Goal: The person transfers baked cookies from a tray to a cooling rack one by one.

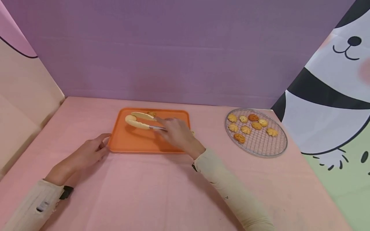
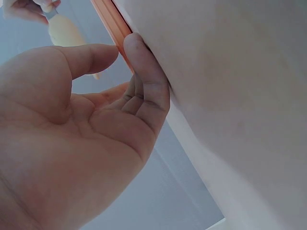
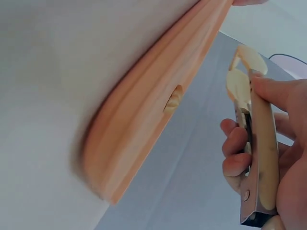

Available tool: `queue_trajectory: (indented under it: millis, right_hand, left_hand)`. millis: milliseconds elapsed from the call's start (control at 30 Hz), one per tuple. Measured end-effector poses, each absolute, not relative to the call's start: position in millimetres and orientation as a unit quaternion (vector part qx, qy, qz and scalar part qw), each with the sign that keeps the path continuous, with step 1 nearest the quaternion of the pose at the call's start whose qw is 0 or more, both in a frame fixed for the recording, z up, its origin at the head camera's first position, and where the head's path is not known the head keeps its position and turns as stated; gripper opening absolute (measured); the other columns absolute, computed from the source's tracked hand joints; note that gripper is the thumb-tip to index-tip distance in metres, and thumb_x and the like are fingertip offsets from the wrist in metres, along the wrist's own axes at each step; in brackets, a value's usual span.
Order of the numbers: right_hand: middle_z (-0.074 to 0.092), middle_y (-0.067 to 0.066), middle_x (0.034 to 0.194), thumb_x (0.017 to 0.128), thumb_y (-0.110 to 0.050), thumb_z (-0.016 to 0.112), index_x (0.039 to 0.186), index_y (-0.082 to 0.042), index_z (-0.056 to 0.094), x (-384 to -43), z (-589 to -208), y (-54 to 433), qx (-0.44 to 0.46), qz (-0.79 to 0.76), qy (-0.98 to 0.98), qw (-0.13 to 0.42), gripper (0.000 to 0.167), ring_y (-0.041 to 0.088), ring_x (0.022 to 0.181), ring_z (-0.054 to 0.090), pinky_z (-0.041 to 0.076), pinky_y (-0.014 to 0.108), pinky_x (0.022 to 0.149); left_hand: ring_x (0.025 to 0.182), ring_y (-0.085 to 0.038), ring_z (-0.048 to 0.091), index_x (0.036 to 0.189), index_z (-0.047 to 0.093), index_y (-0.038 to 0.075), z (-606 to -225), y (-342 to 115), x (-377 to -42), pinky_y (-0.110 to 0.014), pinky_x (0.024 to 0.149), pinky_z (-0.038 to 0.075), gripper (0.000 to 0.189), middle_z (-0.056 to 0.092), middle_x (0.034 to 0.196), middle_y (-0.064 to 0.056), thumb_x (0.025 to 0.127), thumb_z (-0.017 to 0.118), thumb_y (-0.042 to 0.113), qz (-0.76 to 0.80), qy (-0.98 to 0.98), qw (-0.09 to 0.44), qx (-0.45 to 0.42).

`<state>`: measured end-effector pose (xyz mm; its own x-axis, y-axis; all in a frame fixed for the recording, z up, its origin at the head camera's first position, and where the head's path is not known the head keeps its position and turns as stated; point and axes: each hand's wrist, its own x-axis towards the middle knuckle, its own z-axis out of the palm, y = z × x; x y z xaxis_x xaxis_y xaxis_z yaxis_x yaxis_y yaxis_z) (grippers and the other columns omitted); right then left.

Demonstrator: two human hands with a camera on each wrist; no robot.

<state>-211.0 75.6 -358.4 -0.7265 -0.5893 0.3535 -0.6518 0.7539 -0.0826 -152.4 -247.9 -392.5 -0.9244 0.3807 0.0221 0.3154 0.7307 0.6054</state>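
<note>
My right hand [image 1: 177, 133] grips metal tongs [image 3: 264, 158] with cream-coloured tips, held over an orange tray [image 1: 144, 141]. Between the tips shows a round, pale yellow piece [image 1: 130, 118] that looks like a cookie. A golden cookie [image 1: 151, 114] lies near the tray's back rim, partly behind the tongs. Another cookie [image 3: 173, 99] peeks over the rim at the right side, mostly hidden in the head view by my right hand. My left hand [image 1: 88, 152] pinches the left edge of the tray between thumb and index finger; its other fingers are bent.
To the right stands a round wire rack [image 1: 270, 150] with several yellow and brown cookies [image 1: 245, 130] on it, mostly toward its back and left. A pink cloth [image 1: 138, 192] covers the table. Behind it rises a purple wall [image 1: 162, 64], with a panda-printed panel [image 1: 341, 83] at the right.
</note>
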Motion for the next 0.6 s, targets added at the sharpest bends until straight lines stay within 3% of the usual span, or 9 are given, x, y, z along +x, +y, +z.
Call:
queue_trajectory:
  millis: [233,433,600]
  right_hand:
    - [0.062,0.002,0.070,0.091,-0.035,0.073,0.133,-0.014,0.064,-196.4,-364.2,98.7,0.367,0.072,-0.902,0.214,0.049,0.012,0.052,0.053,0.045,0.027,0.049]
    - [0.066,0.001,0.078,0.090,-0.038,0.074,0.132,-0.017,0.065,-184.1,-368.9,120.1,0.356,0.055,-0.905,0.227,0.048,0.015,0.060,0.058,0.048,0.030,0.051]
    - [0.062,0.000,0.072,0.088,-0.035,0.076,0.130,-0.015,0.066,-173.7,-369.8,136.1,0.356,0.061,-0.902,0.235,0.048,0.015,0.058,0.055,0.047,0.030,0.051]
  left_hand:
    - [0.067,-0.014,0.054,0.143,0.040,-0.005,-394.5,-248.0,-153.4,-0.026,0.060,0.045,0.048,0.060,0.080,-0.003,0.098,0.055,0.005,0.315,0.928,0.048,0.192]
    - [0.067,-0.014,0.053,0.144,0.039,-0.004,-393.7,-248.6,-153.0,-0.026,0.060,0.045,0.049,0.059,0.080,-0.003,0.098,0.055,0.005,0.313,0.929,0.047,0.191]
    - [0.066,-0.014,0.053,0.144,0.038,-0.004,-394.6,-248.8,-153.1,-0.026,0.060,0.045,0.049,0.059,0.080,-0.002,0.099,0.054,0.005,0.317,0.928,0.050,0.191]
